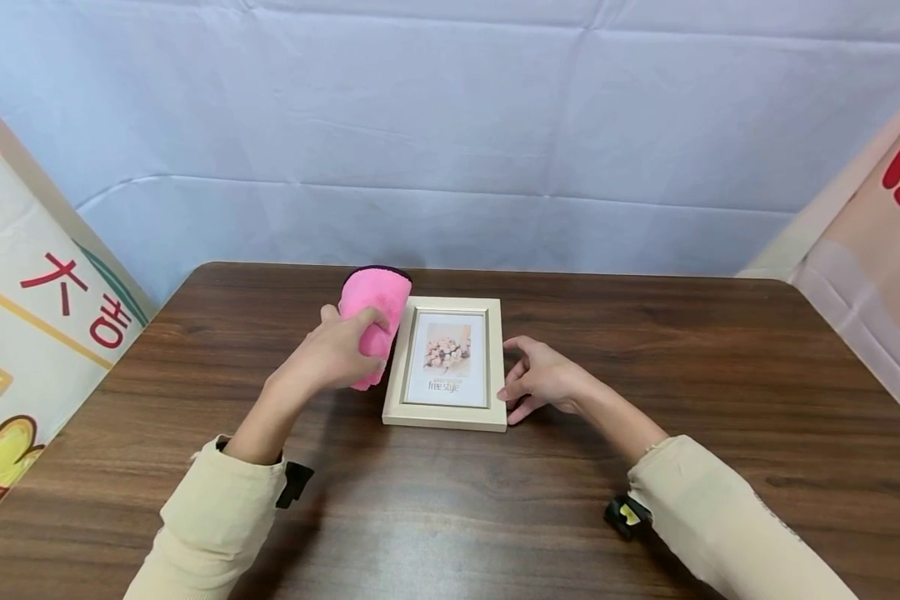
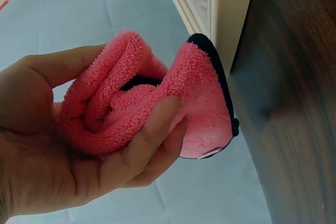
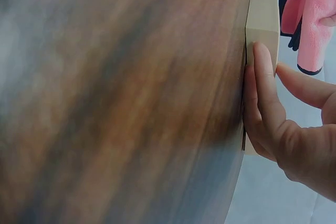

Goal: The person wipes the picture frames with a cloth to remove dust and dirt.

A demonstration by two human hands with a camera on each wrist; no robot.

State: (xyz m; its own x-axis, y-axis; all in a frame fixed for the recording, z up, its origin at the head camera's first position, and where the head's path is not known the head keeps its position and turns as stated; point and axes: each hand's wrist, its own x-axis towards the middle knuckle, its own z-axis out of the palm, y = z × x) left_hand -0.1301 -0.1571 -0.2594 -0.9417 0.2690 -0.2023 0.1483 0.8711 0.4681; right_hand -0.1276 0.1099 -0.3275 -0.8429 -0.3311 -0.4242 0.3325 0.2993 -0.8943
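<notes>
A folded pink plush cloth with dark edging [image 1: 375,304] is gripped in my left hand [image 1: 337,346], above the table at the left of the picture frame. In the left wrist view the fingers curl around the bunched cloth [image 2: 131,103]. The cream picture frame [image 1: 393,400] lies face up on the table, with a flower picture and the words "free style" in it. My right hand [image 1: 543,377] touches the frame's right edge. In the right wrist view its fingers [image 3: 270,95] rest along the side of the frame [image 3: 262,3].
The brown wood-grain table [image 1: 450,517] stretches out on both sides of the picture frame. Behind it hangs a pale blue cloth backdrop [image 1: 450,150]. Printed fabric with red characters [image 1: 67,283] hangs at the left, and more printed fabric [image 1: 885,250] at the right.
</notes>
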